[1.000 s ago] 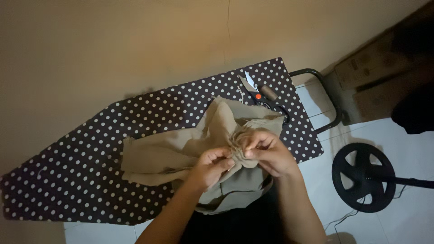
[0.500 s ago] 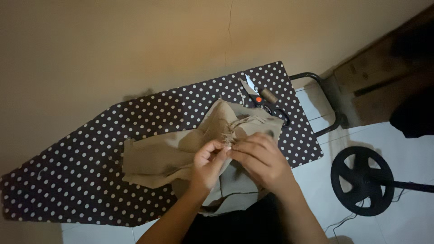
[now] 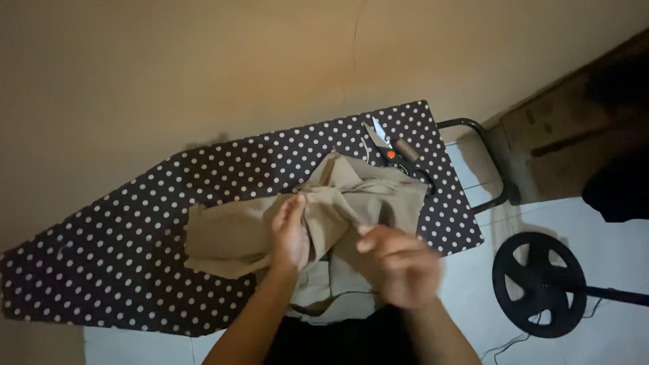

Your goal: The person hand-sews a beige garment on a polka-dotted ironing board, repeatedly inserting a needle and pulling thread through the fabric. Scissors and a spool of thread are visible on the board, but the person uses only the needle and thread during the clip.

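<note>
A crumpled beige cloth [image 3: 236, 233] lies on a dark ironing board with a white-dotted cover [image 3: 115, 250]. My left hand [image 3: 291, 233] rests on the middle of the cloth and grips a fold of it near its upper edge. My right hand [image 3: 399, 263] hangs over the cloth's near right part, blurred by motion with its fingers curled; whether it holds anything is unclear. Black-handled scissors [image 3: 387, 150] and a small brown thread spool [image 3: 406, 149] lie at the board's far right end, beyond the cloth.
A beige wall runs behind the board. The board's metal rest [image 3: 483, 135] sticks out at the right end. A black round fan base [image 3: 537, 280] stands on the white tiled floor to the right, and brown cardboard boxes [image 3: 561, 128] behind it.
Both hands were pinched together at a frayed bunch of the cloth. Now they have parted: my left hand shifted left onto a fold, and my right hand pulled back towards me.
</note>
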